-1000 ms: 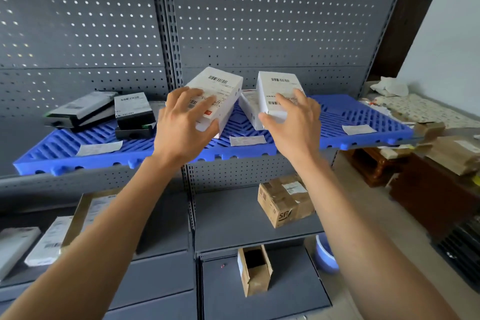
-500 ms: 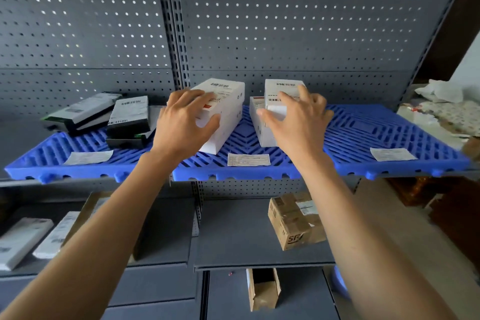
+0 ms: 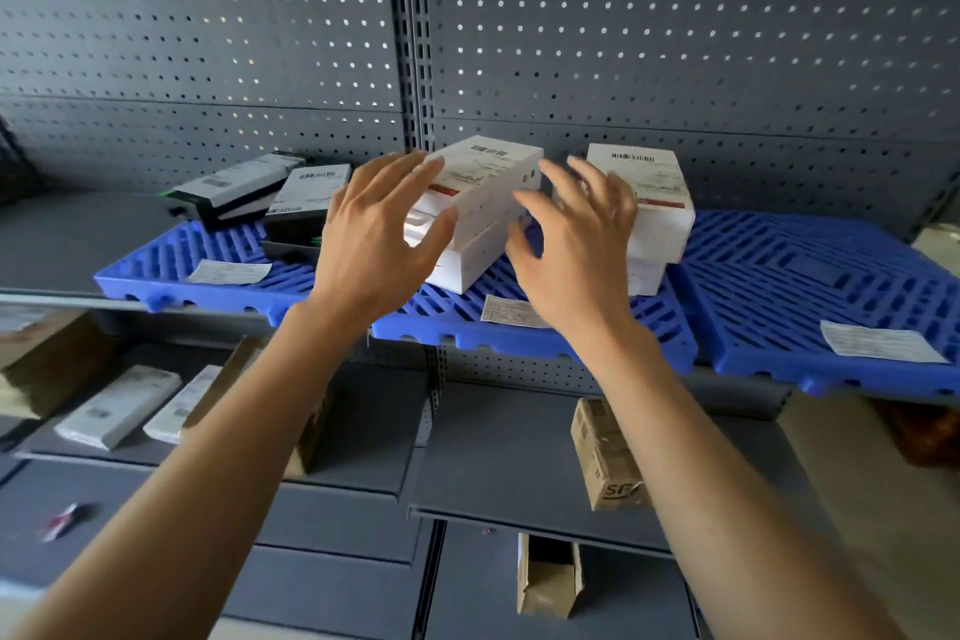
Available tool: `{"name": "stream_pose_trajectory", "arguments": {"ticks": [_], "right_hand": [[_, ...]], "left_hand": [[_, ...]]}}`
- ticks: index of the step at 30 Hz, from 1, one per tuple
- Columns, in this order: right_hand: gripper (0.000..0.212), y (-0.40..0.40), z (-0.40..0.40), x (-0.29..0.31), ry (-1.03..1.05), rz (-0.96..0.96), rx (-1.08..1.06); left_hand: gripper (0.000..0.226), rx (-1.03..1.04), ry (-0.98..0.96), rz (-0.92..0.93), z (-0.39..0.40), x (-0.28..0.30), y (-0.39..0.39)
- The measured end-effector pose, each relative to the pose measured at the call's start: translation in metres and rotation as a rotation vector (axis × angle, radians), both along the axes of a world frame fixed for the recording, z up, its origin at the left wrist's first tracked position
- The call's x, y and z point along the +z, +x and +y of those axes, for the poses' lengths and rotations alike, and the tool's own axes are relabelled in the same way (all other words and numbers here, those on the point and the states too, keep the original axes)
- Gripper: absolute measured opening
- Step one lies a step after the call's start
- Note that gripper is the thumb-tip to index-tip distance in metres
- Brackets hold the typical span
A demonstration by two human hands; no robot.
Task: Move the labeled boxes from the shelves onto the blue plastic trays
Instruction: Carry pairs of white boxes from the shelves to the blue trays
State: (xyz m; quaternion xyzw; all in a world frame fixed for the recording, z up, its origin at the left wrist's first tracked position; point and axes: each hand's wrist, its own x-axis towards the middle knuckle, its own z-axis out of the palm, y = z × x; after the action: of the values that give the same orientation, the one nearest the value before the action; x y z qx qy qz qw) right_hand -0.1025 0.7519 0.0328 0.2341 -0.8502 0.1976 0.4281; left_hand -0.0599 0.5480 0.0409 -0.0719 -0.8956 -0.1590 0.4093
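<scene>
Both hands were spread and held nothing: the left hand (image 3: 376, 244) hovered just before the left white labeled box stack (image 3: 480, 208), the right hand (image 3: 576, 250) before the right stack (image 3: 649, 203), both stacks resting on the blue plastic tray (image 3: 524, 327).

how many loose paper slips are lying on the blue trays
3: one slip at the left tray's front, one at the middle tray's front, partly behind the right hand, one at the right tray's front. Boxes and hands may hide more.

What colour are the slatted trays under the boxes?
Bright blue trays, clearest in the head view.
</scene>
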Motion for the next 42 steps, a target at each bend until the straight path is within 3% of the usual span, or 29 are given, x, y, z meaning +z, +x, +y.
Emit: {"name": "stream_pose_trajectory", "arguments": {"ticks": [9,18,27,32,42], "right_hand": [[0.018,0.025,-0.045,-0.01,-0.136,0.109,0.278],[0.023,0.078,-0.107,-0.021,-0.193,0.071,0.425],[0.022,0.136,-0.198,-0.05,-0.213,-0.103,0.549],[0.025,0.172,-0.258,-0.07,-0.118,-0.276,0.564],[0.027,0.218,-0.378,-0.104,0.046,-0.489,0.632]], "left_hand": [[0.047,0.052,0.065,-0.024,-0.02,-0.014,0.044],[0.038,0.164,0.094,-0.064,-0.077,-0.043,0.109],[0.027,0.274,0.154,-0.181,-0.177,-0.068,0.188],[0.037,0.351,0.189,-0.248,-0.228,-0.079,0.25],[0.032,0.521,0.25,-0.385,-0.325,-0.116,0.333]]}}
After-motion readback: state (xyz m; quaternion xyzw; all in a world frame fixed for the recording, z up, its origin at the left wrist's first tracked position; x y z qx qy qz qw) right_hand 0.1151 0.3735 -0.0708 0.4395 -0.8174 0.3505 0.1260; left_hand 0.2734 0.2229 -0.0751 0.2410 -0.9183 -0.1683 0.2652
